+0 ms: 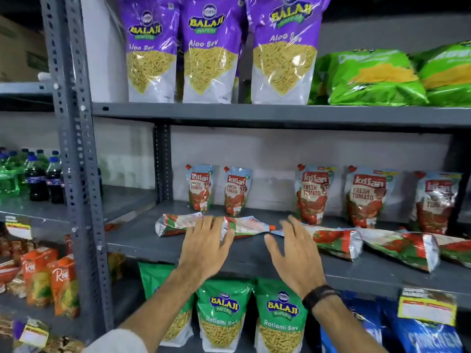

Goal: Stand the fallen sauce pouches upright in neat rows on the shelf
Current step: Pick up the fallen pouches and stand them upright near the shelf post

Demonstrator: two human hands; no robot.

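Observation:
Several Kissan tomato sauce pouches stand upright at the back of the grey middle shelf (142, 240), two at the left (200, 188) and three at the right (312, 194). In front of them several pouches lie flat in a line: one at the left (175, 224), one in the middle (248, 226), others to the right (336, 242). My left hand (206, 244) hovers open over the gap between the left and middle fallen pouches. My right hand (293, 247), a black band on its wrist, is open over the spout end of the middle pouch. Neither hand grips anything.
Purple Aloo Sev bags (211, 54) and green snack bags (374, 77) fill the shelf above. Green Ratlami Sev bags (279, 317) and blue bags (428, 335) sit below. A grey upright post (76, 159) stands at the left, with bottles (38, 179) beyond it.

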